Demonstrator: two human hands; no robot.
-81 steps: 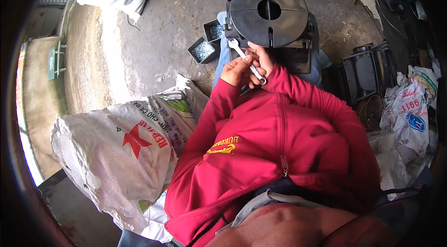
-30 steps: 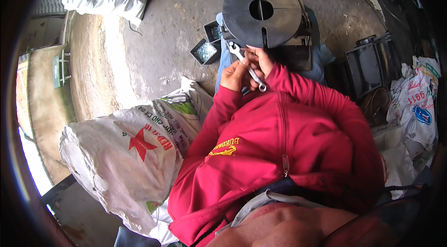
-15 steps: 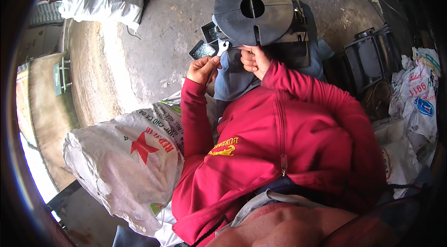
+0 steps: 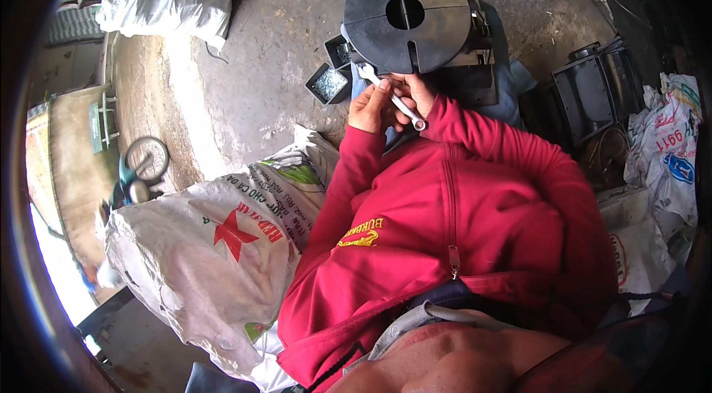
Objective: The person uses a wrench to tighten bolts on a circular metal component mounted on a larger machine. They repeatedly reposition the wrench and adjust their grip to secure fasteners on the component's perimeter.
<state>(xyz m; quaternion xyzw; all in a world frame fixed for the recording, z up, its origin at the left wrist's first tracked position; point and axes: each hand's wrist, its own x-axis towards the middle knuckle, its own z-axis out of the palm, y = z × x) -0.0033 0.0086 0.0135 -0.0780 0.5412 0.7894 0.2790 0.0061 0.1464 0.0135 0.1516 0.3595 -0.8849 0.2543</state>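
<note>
A silver combination wrench (image 4: 400, 105) lies slantwise in my left hand (image 4: 368, 109), gripped between thumb and fingers. Its open jaw points up toward the round black slotted disc (image 4: 371, 41), and the ring end hangs below my fingers. Close beside it, my right hand (image 4: 420, 93) has its fingers curled under the disc's near edge. What those fingers pinch, if anything, is hidden. The disc has a hole in its middle and rests over my lap, above dark metal parts (image 4: 478, 85).
Two small black bins stand left of the disc; the nearer bin (image 4: 308, 84) holds small shiny hardware. A white printed sack (image 4: 170, 245) leans at my left. Black metal frames (image 4: 593, 96) and more sacks (image 4: 660, 148) are at right. White bags (image 4: 163, 0) lie far left.
My left hand has moved right with the wrench, up against my right hand, and the wrench now slants with its ring end showing. A wheeled vehicle has come into view at far left.
</note>
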